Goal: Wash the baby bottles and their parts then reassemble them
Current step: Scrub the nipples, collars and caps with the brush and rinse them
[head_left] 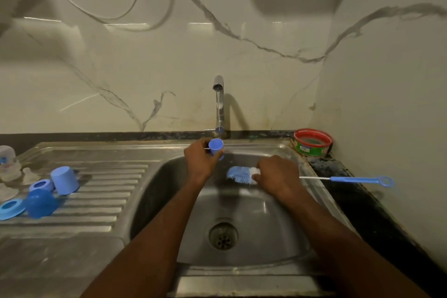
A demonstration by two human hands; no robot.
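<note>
The left hand [202,161] was curled around a small blue cap [216,146], holding it with the open mouth turned toward the camera, at the far rim of the sink [278,201], just under the tap [219,94]. A thin stream of water fell from the spout close behind the cap, so I judge the cap was kept there to be wet or rinsed. The right hand [275,176] gripped the bottle brush [239,175] near its head, the fingers closed over the white part, so the blue bristles stood out to the left, pointing toward the cap. The long wire and blue handle [360,179] reached out to the right, over the sink edge and the dark counter [338,172]. Holding the brush so short probably gave better control for such a small part, and the next step seemed to be to push the bristles into the cap.

Both hands worked above the basin, so drops and foam would run to the drain [223,235]. On the ribbed drainboard [101,189] at the left lay more blue parts: a light blue cup [64,180] upside down, a darker dome cap [41,203], and two rings [11,208]. Being upside down, the cup could shed its water. At the far left some clear pieces [8,164] stood, too blurred to name with certainty. A red and green tub [312,142] waited in the far right corner, maybe the soap
</note>
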